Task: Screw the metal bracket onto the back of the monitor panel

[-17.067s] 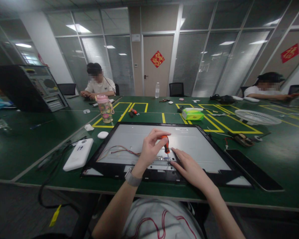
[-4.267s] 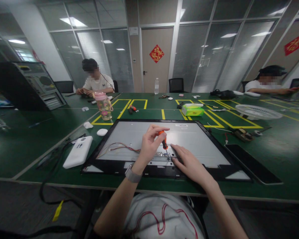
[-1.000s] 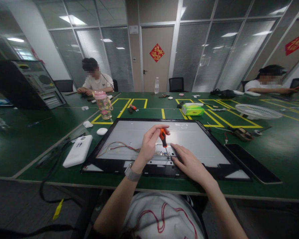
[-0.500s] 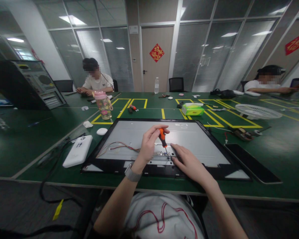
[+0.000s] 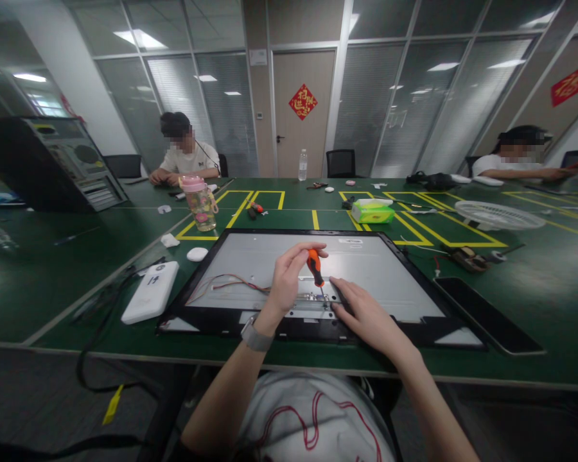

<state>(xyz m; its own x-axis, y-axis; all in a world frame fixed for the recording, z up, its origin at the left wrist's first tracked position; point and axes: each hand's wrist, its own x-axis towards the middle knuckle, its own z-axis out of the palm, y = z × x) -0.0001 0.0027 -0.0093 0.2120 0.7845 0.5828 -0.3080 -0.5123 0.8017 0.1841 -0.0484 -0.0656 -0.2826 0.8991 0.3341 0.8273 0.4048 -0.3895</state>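
Observation:
A monitor panel (image 5: 376, 269) lies face down on the green table (image 5: 52, 282), grey metal back up inside a black frame. My left hand (image 5: 289, 279) is closed round a small orange-handled screwdriver (image 5: 315, 267), held nearly upright with its tip on a small metal circuit strip (image 5: 313, 299) near the panel's near edge. My right hand (image 5: 366, 314) lies flat with fingers stretched out, pressing the panel just right of the tip. Thin red and white wires (image 5: 231, 283) run left from the strip.
A white box (image 5: 151, 292) and a black cable lie left of the panel, a dark phone (image 5: 486, 314) to its right. Farther back stand a pink-lidded bottle (image 5: 200, 202), a green tissue pack (image 5: 372, 211), a white fan grille (image 5: 498, 221) and a computer case (image 5: 62, 163). Two other people sit at the far side.
Over the last second the screwdriver's handle has turned a little in my left fingers. Both hands stay at the same spot on the panel.

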